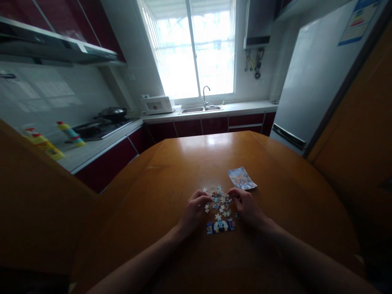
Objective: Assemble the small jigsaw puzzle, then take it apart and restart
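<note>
Jigsaw pieces, scattered loose just beyond the long side of the assembled jigsaw strip; flanked about equally closely by left hand past its left end and right hand past its right, fingers curled inward; cannot tell whether gripping.

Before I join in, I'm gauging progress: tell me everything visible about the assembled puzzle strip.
The puzzle strip is a wide band, dark blue with white and light blue artwork, apparently printed card, with jagged edges. It lies flat on the wooden table, nearer the wearer than the loose pieces. Neither the left hand nor the right hand touches it.
</note>
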Tool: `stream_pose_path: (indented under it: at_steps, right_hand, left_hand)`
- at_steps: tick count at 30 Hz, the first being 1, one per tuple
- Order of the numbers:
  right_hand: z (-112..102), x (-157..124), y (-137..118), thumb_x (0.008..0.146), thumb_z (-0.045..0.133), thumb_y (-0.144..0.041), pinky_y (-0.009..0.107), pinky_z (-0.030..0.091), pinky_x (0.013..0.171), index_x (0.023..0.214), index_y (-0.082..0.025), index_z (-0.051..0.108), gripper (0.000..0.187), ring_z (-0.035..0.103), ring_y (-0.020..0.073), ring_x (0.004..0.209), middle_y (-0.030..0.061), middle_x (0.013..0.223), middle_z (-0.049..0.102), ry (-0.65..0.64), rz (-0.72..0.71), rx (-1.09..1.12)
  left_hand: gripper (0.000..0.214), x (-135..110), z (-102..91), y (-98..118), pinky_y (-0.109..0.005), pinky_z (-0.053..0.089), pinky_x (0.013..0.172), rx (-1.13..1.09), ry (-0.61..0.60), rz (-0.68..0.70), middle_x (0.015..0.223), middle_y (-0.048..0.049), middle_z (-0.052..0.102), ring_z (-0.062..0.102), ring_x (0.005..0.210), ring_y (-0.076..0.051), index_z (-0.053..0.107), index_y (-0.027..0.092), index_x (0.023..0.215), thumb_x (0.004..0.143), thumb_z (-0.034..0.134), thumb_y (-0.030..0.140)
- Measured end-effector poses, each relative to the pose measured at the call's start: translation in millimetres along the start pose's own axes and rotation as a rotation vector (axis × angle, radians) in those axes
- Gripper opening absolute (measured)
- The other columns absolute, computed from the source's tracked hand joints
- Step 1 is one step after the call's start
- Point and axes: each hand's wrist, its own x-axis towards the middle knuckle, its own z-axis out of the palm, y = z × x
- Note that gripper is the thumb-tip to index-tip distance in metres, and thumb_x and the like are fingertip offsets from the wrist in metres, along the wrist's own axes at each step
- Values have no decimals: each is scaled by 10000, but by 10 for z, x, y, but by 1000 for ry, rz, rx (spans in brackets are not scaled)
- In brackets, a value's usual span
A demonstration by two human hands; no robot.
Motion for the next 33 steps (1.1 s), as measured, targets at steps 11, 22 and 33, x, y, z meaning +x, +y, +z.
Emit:
stream_pose_path:
  at_steps: [11, 22, 33]
  right_hand:
    - [19, 11, 32, 883, 573, -314, 294, 464, 696, 966, -179, 683, 193, 636, 198, 764, 63, 849, 714, -5, 70, 13]
    - [0, 37, 47, 910, 534, -409, 247, 299, 494, 871, -184, 619, 244, 466, 130, 511, -24, 588, 570, 56, 114, 32]
    - [-13, 72, 121, 898, 556, -413, 314, 483, 669, 953, -165, 739, 313, 679, 224, 741, 93, 854, 758, 45, 86, -35]
  left_hand:
    - [151, 40, -19, 15, -261, 526, 781, -44, 72, 12, 934, -63, 692, 659, 874, -167, 706, 179, 943, 946, 559, 210]
    - [159, 47, -26, 30, -259, 517, 754, -11, 79, 28, 892, -65, 703, 663, 845, -169, 713, 178, 880, 940, 571, 222]
    - [158, 38, -13, 54, -271, 578, 761, -61, 68, -37, 940, -66, 747, 709, 847, -181, 729, 184, 972, 925, 610, 277]
